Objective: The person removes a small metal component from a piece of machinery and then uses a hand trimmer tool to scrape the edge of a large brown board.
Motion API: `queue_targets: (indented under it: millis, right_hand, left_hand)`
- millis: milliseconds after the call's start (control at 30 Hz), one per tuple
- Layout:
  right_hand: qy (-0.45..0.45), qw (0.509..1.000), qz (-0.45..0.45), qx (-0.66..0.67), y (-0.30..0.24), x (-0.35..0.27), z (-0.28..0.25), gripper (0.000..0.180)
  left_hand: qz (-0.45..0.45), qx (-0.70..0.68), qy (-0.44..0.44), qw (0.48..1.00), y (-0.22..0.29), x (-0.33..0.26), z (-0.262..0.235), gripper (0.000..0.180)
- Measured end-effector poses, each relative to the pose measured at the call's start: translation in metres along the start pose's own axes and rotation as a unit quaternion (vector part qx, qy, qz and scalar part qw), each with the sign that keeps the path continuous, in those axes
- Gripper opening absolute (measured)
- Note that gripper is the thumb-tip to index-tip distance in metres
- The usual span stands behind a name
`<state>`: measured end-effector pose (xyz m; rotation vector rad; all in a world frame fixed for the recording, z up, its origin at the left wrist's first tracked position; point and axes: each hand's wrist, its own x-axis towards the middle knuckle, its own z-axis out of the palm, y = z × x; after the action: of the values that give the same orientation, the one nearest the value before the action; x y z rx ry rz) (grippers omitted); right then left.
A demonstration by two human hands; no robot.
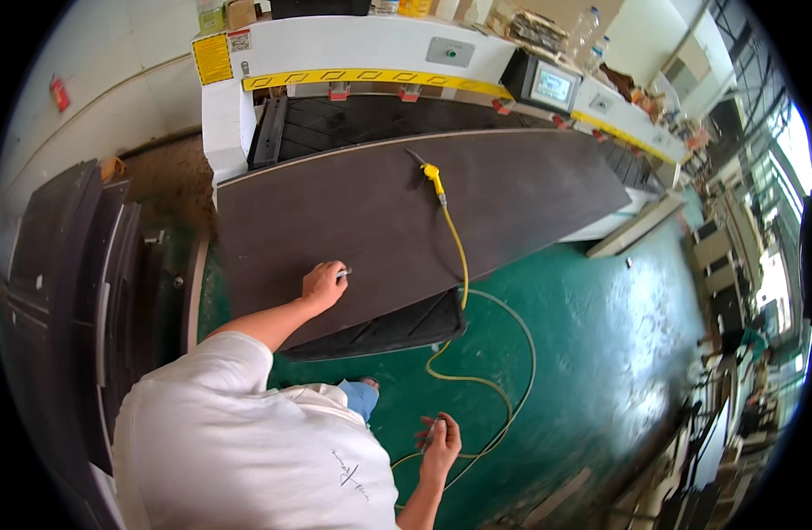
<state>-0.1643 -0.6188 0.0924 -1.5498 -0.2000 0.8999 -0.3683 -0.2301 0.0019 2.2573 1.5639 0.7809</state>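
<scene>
My left hand point(323, 287) is closed around a small silvery metal piece point(343, 273), too small to name. It rests on or just above the near left part of a large dark brown panel point(371, 212). On the panel's far middle lies a yellow air blow gun point(433, 180) with a dark nozzle, apart from both hands. Its yellow hose point(459, 247) runs over the panel's near edge to the floor. My right hand point(440, 442) hangs low beside my body, fingers loosely curled and apart, with nothing plainly in them.
Beneath the panel juts a black support point(379, 327). Behind stands a white machine beam point(353, 49) with a yellow strip and a small screen point(553, 87). Dark panels point(57, 238) stand at the left. Hose loops lie on the green floor point(591, 353).
</scene>
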Motion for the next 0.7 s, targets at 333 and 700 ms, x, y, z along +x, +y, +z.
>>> queue_targets:
  millis: [333,700]
  right_hand:
    - [-0.145,0.958,-0.070,-0.238,-0.150,0.221,-0.034,0.018]
    - [-0.116,0.967,0.020,-0.227,-0.239,0.443,-0.122,0.016]
  left_hand:
    - [-0.164,-0.274,-0.039,0.947,0.066,0.172,0.103,0.027]
    - [0.069,-0.251,0.087,0.962,0.257,0.412,0.060,0.024]
